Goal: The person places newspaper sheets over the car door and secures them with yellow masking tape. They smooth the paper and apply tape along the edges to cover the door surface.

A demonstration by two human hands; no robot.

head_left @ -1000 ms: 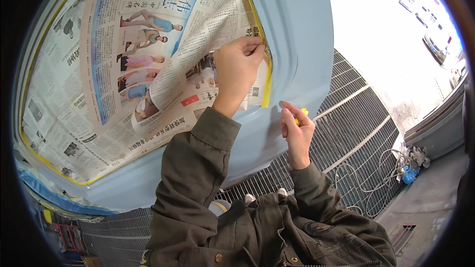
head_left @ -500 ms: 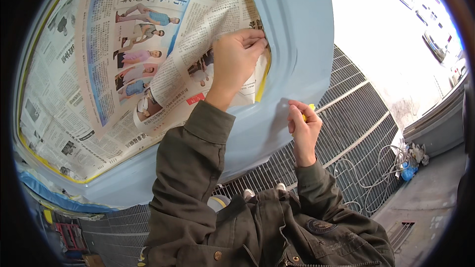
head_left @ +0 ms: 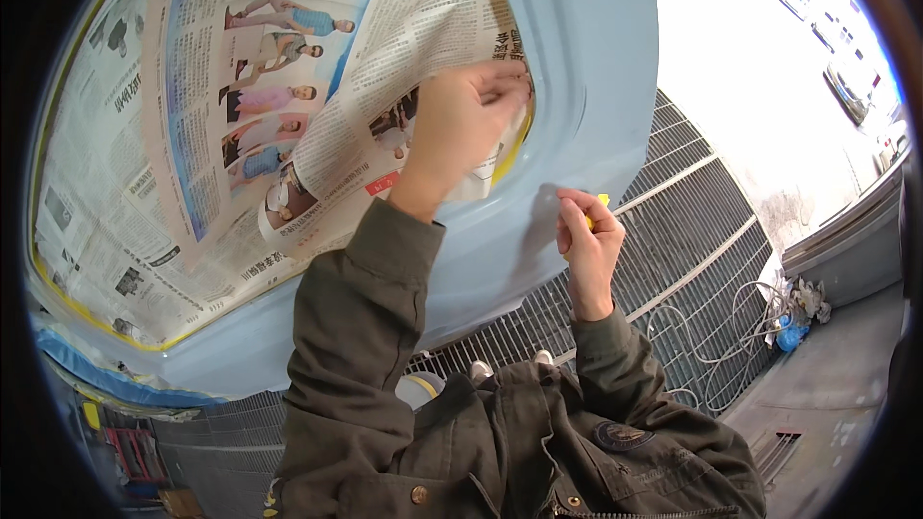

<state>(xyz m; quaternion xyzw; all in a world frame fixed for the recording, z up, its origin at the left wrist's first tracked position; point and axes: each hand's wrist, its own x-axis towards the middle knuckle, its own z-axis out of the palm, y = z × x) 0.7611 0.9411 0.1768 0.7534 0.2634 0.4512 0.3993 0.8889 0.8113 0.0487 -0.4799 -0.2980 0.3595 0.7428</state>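
Note:
My left hand point(head_left: 471, 125) is closed at the right edge of a sheet of newspaper point(head_left: 327, 115), its fingertips pinched together and slightly blurred. Below them, a strip of yellow masking tape point(head_left: 514, 152) runs along the paper's edge, against the pale blue car body panel point(head_left: 586, 86). The newspaper bulges and folds loosely under my wrist. Lower and to the right, my right hand point(head_left: 591, 250) is curled around a yellow roll of masking tape point(head_left: 604, 200), mostly hidden by the fingers, just in front of the panel.
More newspaper sheets point(head_left: 106, 183) cover the area at left, bordered by yellow tape. Blue masking film point(head_left: 125, 380) hangs at the lower left. A metal floor grating point(head_left: 692, 231) lies beneath, with a pale hose point(head_left: 707, 351) and crumpled wrapping point(head_left: 808, 303) at right. Cars point(head_left: 846, 91) stand outside.
My left fingers have shifted slightly along the newspaper's edge, and the tape strip there now looks more curved. My right hand stays nearly in place with the tape roll. The view has shifted a little.

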